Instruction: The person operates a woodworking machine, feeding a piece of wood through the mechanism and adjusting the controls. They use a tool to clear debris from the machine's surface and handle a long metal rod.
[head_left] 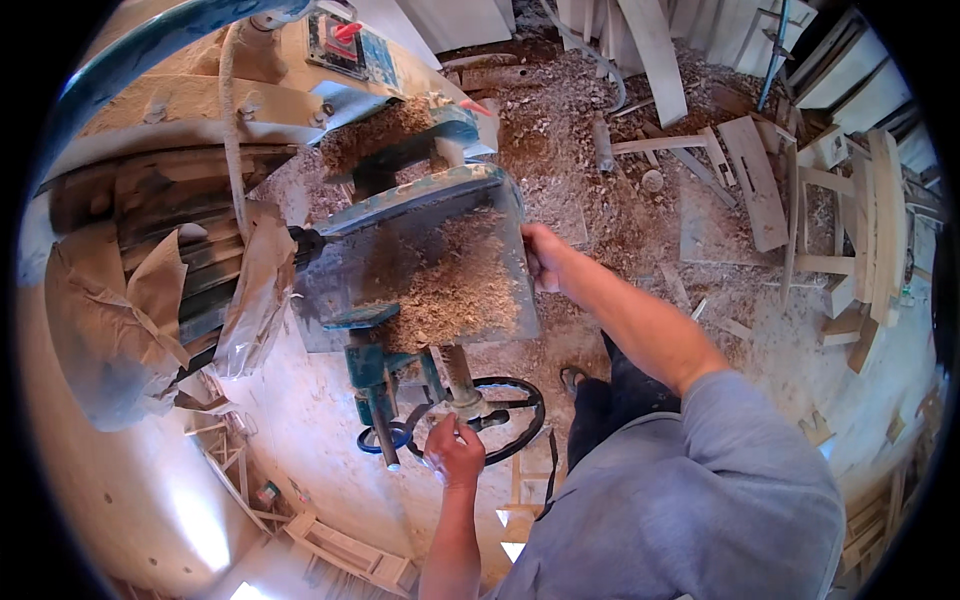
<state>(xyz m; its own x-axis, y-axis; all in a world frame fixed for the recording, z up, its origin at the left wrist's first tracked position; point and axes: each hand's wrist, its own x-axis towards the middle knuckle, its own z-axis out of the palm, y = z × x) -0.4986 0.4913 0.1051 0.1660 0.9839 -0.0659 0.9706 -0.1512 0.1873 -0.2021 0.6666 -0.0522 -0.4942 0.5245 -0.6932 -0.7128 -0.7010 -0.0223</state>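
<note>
In front of me stands a woodworking machine with a grey metal table (350, 265), heaped with wood shavings (450, 300). A dark chuck (306, 243) points at the table from the left. My right hand (545, 258) is closed round the table's right edge, its fingertips partly hidden. Below the table is a black spoked handwheel (541, 415). My left hand (455, 452) is curled closed over the wheel's near left rim. A teal clamp (368, 370) with a small blue handwheel (385, 439) is mounted beside it.
Torn brown paper (110, 310) wraps the machine's body. A switch box (338, 42) with a red knob sits at the top. Shavings and wood offcuts litter the floor; curved wooden frames (870, 230) stand at the right. A chair-like wooden frame (350, 550) lies lower left.
</note>
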